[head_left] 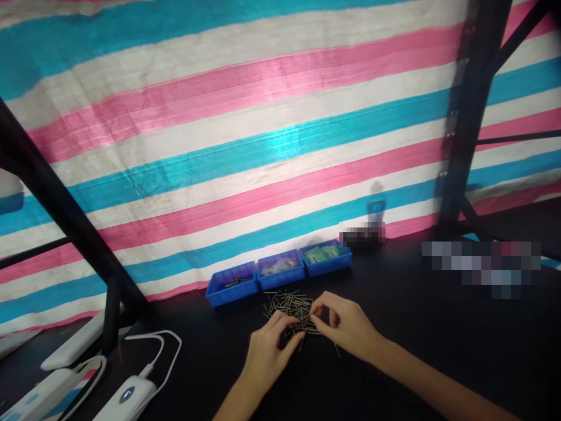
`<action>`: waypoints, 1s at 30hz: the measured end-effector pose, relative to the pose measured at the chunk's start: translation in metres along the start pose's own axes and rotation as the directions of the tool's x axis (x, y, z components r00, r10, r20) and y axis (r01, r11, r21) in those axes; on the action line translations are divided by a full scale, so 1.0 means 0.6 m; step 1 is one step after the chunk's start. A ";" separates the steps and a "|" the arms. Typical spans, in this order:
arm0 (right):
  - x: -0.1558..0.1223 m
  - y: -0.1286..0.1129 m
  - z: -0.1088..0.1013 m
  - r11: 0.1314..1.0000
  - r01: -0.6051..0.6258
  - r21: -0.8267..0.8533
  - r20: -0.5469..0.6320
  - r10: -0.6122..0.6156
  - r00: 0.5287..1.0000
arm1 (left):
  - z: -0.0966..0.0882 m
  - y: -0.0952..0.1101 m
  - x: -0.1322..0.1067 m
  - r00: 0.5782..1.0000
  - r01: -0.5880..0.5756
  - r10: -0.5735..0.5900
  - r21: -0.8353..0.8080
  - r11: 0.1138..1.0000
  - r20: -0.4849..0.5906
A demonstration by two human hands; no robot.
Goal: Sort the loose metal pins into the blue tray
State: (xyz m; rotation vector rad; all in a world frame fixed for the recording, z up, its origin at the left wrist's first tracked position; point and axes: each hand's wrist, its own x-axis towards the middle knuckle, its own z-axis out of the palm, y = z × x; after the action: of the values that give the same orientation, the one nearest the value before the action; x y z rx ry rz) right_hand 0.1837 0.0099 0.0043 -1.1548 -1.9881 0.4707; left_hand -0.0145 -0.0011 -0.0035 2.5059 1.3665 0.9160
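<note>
A loose heap of thin metal rods point(289, 304), gold and grey like drill bits or long screws, lies on the black table before me. My left hand point(272, 345) is at the near left side of the heap, its thumb and index fingertips a little apart over the rods. From the right, my right hand point(346, 324) reaches to the heap with thumb and index finger pinched together. What sits between those fingertips is too small to tell. One single rod point(336, 349) lies apart, below my right hand.
Behind the heap stand three blue bins: one with a few rods point(231, 295), one with clear plastic bags point(281, 275), one with green packets point(326, 261). A white power bank point(127, 400) with cable and a power strip point(41, 397) lie left. Black frame legs point(467, 128) flank the table.
</note>
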 end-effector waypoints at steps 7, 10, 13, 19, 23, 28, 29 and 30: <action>-0.013 -0.009 0.014 0.990 0.070 0.119 0.063 -0.078 0.995 | 0.006 0.001 -0.001 0.999 -0.031 0.031 -0.109 0.994 0.004; -0.015 -0.009 0.016 0.991 0.071 0.117 0.075 -0.080 0.994 | 0.009 0.001 -0.002 1.000 -0.025 0.023 -0.132 0.991 -0.015; -0.015 -0.009 0.015 0.991 0.066 0.116 0.078 -0.075 0.994 | 0.012 -0.001 -0.003 1.000 -0.022 0.018 -0.162 0.987 -0.026; -0.018 -0.015 0.016 0.987 0.073 0.140 0.096 -0.087 0.992 | 0.017 -0.002 -0.006 0.999 -0.028 0.025 -0.209 0.978 -0.020; -0.020 -0.016 0.019 0.986 0.067 0.153 0.101 -0.083 0.991 | 0.018 -0.001 -0.007 0.999 -0.051 0.047 -0.225 0.973 -0.026; -0.018 -0.014 0.017 0.988 0.062 0.143 0.062 -0.072 0.995 | 0.016 0.005 -0.002 0.997 -0.017 -0.003 -0.263 0.965 -0.077; -0.018 -0.013 0.017 0.989 0.055 0.141 0.053 -0.063 0.997 | 0.015 0.006 -0.001 0.995 -0.002 -0.026 -0.277 0.961 -0.096; -0.017 -0.013 0.016 0.989 0.048 0.137 0.045 -0.055 0.998 | 0.013 0.008 0.001 0.992 0.013 -0.048 -0.292 0.956 -0.113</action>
State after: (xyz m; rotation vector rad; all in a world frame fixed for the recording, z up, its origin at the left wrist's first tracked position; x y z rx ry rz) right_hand 0.1749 -0.0022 -0.0014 -1.0146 -1.9894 0.6024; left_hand -0.0063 -0.0019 -0.0078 2.2356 1.1960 1.1815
